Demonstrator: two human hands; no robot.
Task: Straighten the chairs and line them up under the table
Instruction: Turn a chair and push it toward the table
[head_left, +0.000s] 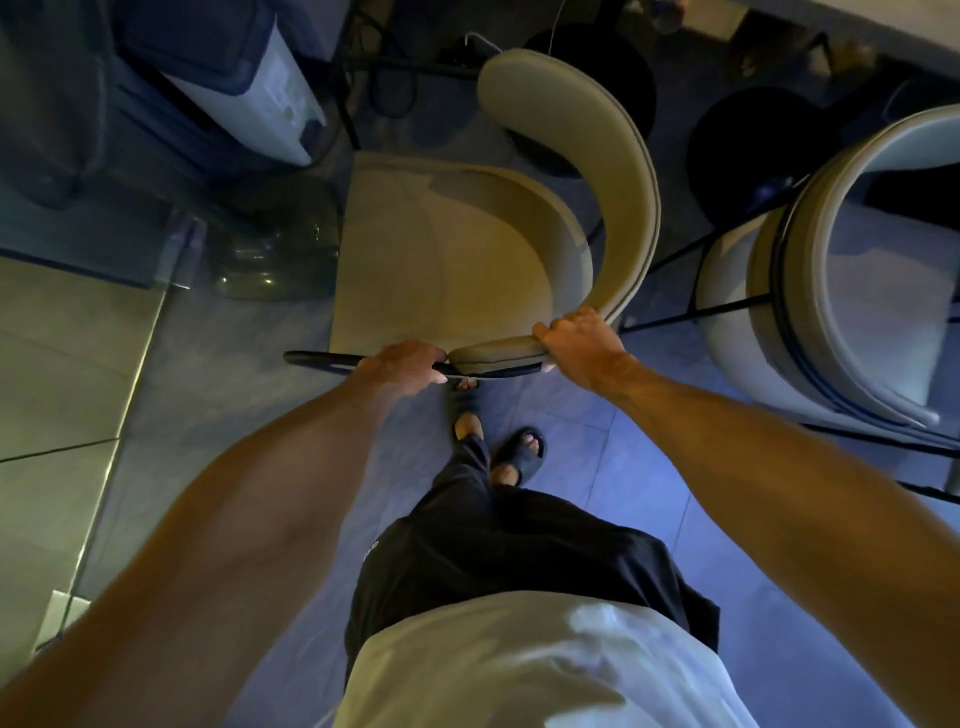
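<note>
Both hands on the beige chair (467, 249): left hand (402, 366) in a closed grip on its black frame bar, right hand (579, 340) wrapped over the backrest end. It sits skewed, short of the table (883, 21). Neighbouring chair (831, 270) also looks untucked, so plenty left.

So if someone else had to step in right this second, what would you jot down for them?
Left hand: closed around the black metal frame bar of the beige chair, at the end of its curved backrest.
Right hand: gripping the padded backrest rim of the same chair.
That chair is turned sideways, seat facing left towards the storage boxes, not towards the table at the top right.
A second chair stands to the right, closer to the table.
Done: whether the second chair counts as placed is not clear from here.
Left: turn the held chair, push it in, line both up.
</note>
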